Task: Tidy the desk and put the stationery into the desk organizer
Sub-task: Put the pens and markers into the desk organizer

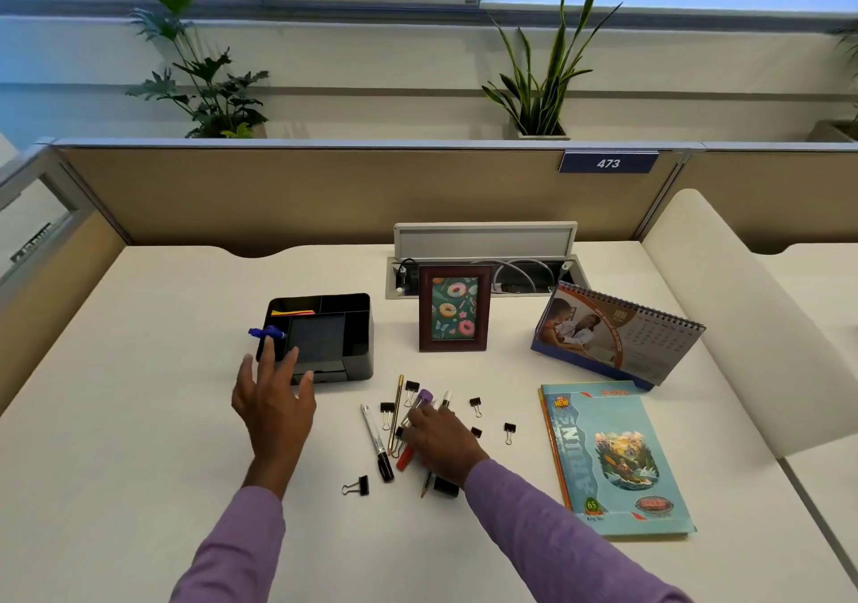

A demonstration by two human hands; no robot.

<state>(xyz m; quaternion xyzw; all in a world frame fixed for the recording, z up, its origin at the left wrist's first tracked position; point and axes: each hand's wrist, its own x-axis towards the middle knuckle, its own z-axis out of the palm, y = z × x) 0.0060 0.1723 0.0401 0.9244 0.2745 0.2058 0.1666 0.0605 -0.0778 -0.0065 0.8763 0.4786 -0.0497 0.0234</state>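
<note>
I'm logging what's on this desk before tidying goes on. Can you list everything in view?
desk organizer: one, black, left of centre
blue marker: one, on the organizer's left edge
markers: several loose, mid-desk
pencil: one, yellow, beside them
binder clips: about nine, black, scattered
photo frame: one, brown, upright
calendar: one, right rear
book: teal, right
plants: two, behind the partition
left hand: open, by the organizer
right hand: on the loose markers
</note>
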